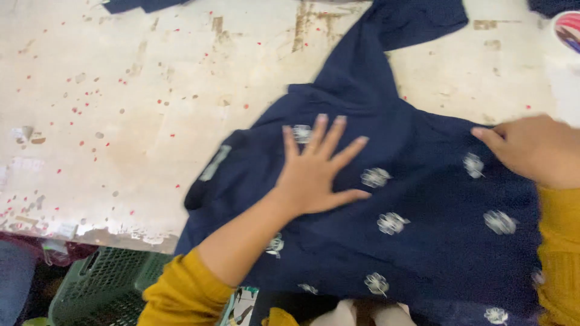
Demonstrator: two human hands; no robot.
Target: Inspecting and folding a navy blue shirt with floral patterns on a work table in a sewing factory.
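Observation:
A navy blue garment [423, 199] with small white flower motifs lies spread over the worn white table [121, 121]. One sleeve stretches toward the far edge. My left hand [320, 172] presses flat on the cloth near its neckline, fingers spread wide. At the right, my right hand [531, 148] rests on the garment's edge, fingers curled against the fabric; whether it pinches the cloth is hidden. Both arms wear mustard yellow sleeves.
A green plastic crate [103, 284] stands below the table's near edge at lower left. More dark blue cloth [139, 5] lies at the far edge. A round pink and white object [568, 30] sits at the top right corner.

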